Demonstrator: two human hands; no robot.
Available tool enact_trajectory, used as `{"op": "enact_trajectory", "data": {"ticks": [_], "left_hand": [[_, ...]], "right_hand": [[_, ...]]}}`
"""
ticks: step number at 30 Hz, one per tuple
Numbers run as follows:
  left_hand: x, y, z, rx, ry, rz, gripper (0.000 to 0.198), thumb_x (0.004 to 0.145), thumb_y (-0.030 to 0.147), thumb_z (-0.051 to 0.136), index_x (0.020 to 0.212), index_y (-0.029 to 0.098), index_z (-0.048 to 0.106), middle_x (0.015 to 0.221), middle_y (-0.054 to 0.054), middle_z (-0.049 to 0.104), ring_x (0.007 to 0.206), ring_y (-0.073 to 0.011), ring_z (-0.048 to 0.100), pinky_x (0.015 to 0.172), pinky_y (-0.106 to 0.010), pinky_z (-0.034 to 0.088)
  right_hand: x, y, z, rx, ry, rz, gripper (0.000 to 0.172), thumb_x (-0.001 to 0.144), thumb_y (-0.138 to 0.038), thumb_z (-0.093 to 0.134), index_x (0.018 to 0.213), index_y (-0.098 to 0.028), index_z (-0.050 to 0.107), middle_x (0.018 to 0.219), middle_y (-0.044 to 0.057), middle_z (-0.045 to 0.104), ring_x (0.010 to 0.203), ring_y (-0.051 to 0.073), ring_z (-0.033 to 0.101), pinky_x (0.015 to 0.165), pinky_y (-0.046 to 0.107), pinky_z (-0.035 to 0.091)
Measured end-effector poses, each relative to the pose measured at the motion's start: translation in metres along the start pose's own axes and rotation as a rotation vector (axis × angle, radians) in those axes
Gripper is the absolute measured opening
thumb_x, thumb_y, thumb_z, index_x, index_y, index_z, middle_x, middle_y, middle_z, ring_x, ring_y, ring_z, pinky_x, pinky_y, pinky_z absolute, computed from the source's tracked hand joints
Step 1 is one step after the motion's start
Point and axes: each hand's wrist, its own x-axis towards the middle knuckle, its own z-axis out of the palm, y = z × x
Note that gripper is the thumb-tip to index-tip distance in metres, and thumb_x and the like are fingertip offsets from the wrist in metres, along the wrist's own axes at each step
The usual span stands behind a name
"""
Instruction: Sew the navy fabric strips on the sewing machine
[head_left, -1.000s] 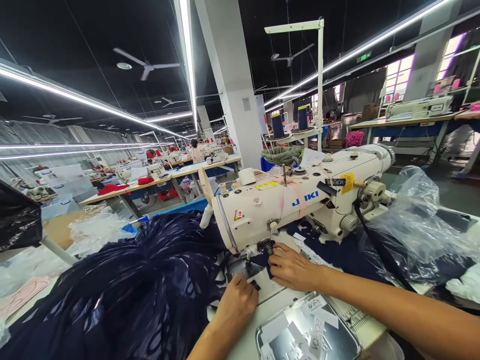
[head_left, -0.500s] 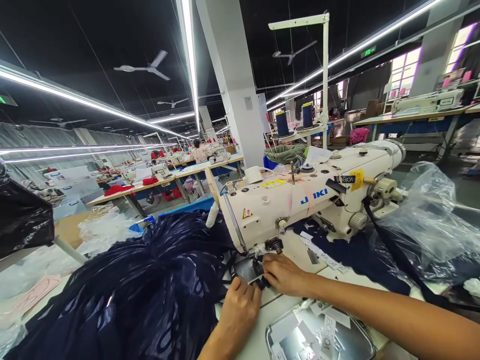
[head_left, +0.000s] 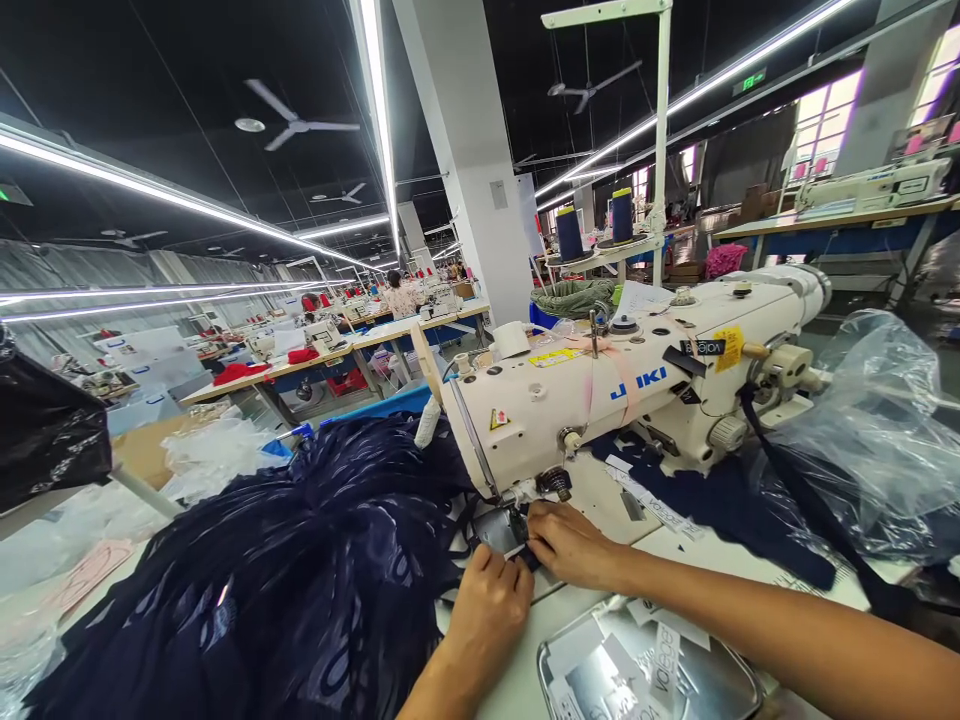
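Where the cream enamel sewing machine (head_left: 600, 400) ended in its needle head, both hands met on the flat bed just below it. Navy fabric (head_left: 300, 580), sheer and glossy with a darker woven pattern, lay heaped in soft folds to the left of the head, one edge running in under the small metal foot (head_left: 501, 528). Left hand (head_left: 487, 605): knuckles up, fingers bent, tips down on that edge just before the foot; whether it pinched the cloth or only pressed it could not be told. Right hand (head_left: 574, 545): palm down, fingers stretched leftward toward the foot, resting on the cloth beside the left hand and nearly touching it, with no grip showing. Right forearm reached in long and straight from the lower right corner. A shallow steel tray (head_left: 739, 685), rounded at the corners, sat at the near edge holding white printed labels (head_left: 664, 655). Crumpled clear plastic bag (head_left: 877, 430) to the right of the machine. Two blue thread cones (head_left: 570, 232) stood upright on a stand behind it.
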Motion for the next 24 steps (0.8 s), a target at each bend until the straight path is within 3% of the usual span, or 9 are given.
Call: {"op": "enact_trajectory", "data": {"ticks": [6, 10, 17, 21, 24], "left_hand": [[-0.001, 0.001, 0.002, 0.009, 0.006, 0.010, 0.022, 0.078, 0.000, 0.039, 0.072, 0.010, 0.057, 0.053, -0.002, 0.053, 0.051, -0.0163, 0.049, 0.058, -0.031, 0.034], [-0.002, 0.000, 0.002, -0.018, -0.025, 0.017, 0.020, 0.080, 0.001, 0.041, 0.070, 0.012, 0.055, 0.054, -0.002, 0.053, 0.052, -0.0166, 0.049, 0.058, -0.031, 0.033], [0.002, 0.000, 0.007, -0.061, -0.028, 0.007, 0.023, 0.079, 0.001, 0.043, 0.061, 0.013, 0.052, 0.051, 0.000, 0.050, 0.049, -0.0144, 0.047, 0.057, -0.030, 0.032], [0.000, -0.004, 0.000, -0.121, -0.046, -0.058, 0.023, 0.079, 0.003, 0.045, 0.061, 0.014, 0.052, 0.054, -0.001, 0.051, 0.054, -0.0152, 0.049, 0.057, -0.030, 0.034], [-0.005, -0.011, -0.013, -0.255, -0.082, -0.109, 0.019, 0.078, 0.008, 0.048, 0.063, 0.017, 0.054, 0.071, -0.004, 0.059, 0.069, -0.0175, 0.054, 0.067, -0.033, 0.040]], "right_hand": [[-0.004, 0.005, -0.001, 0.151, 0.027, -0.023, 0.018, 0.081, -0.013, 0.047, 0.071, -0.015, 0.062, 0.079, 0.005, 0.059, 0.075, 0.017, 0.055, 0.070, 0.027, 0.039], [-0.012, 0.011, -0.001, 0.249, 0.018, -0.076, 0.017, 0.080, -0.012, 0.051, 0.082, -0.019, 0.066, 0.085, 0.002, 0.059, 0.080, 0.015, 0.054, 0.074, 0.028, 0.039], [-0.030, -0.003, 0.009, -0.183, 0.114, -0.228, 0.019, 0.077, -0.004, 0.047, 0.084, -0.016, 0.060, 0.089, 0.005, 0.055, 0.084, 0.020, 0.047, 0.076, 0.035, 0.040], [-0.030, -0.008, 0.007, -0.338, 0.070, -0.316, 0.019, 0.072, -0.002, 0.048, 0.084, -0.013, 0.057, 0.086, 0.007, 0.054, 0.082, 0.021, 0.048, 0.072, 0.033, 0.042], [-0.026, 0.000, -0.002, -0.370, 0.016, -0.426, 0.019, 0.075, -0.004, 0.046, 0.087, -0.013, 0.058, 0.087, 0.008, 0.055, 0.081, 0.020, 0.049, 0.068, 0.032, 0.044]]}}
